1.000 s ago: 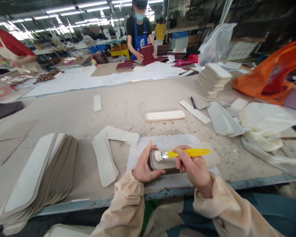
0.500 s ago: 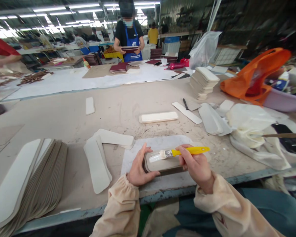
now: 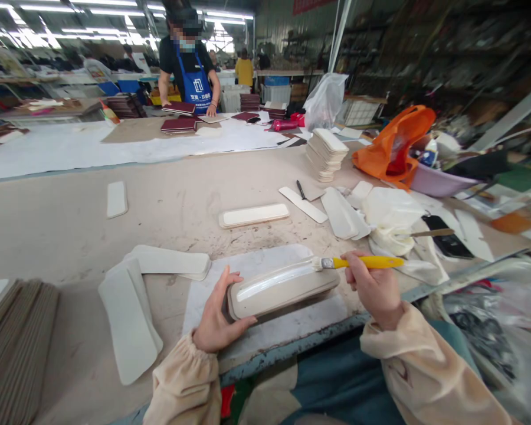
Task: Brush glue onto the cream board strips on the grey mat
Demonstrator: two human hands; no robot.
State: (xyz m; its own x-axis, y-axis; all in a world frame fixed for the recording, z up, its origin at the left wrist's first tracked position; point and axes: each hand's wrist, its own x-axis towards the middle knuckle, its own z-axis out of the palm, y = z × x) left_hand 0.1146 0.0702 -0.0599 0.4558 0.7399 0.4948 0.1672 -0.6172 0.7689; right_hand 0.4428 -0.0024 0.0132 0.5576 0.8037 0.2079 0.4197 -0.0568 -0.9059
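My right hand (image 3: 374, 286) is closed round the yellow handle of a paintbrush (image 3: 363, 262). Its bristles touch the top of a stack of long grey rounded panels (image 3: 283, 295), near the right end. A wet, glossy white streak runs along that top panel. At the stack's left end my left hand (image 3: 223, 313) grips it between thumb and fingers. Beneath the stack lies a pale sheet (image 3: 203, 298) on the table. Loose white panels (image 3: 130, 324) lie fanned out to the left of my left hand.
A tall stack of panels (image 3: 17, 348) leans at the lower left. Beyond my hands lies a narrow white strip stack (image 3: 254, 215). To the right are a white plastic bag (image 3: 387, 209), a phone (image 3: 446, 236) and an orange bag (image 3: 393, 147). A co-worker (image 3: 190, 71) stands across the table.
The brush has swept right along the top panel, lengthening the glossy streak. My view has turned to the right. The co-worker's hands have lowered to the far table.
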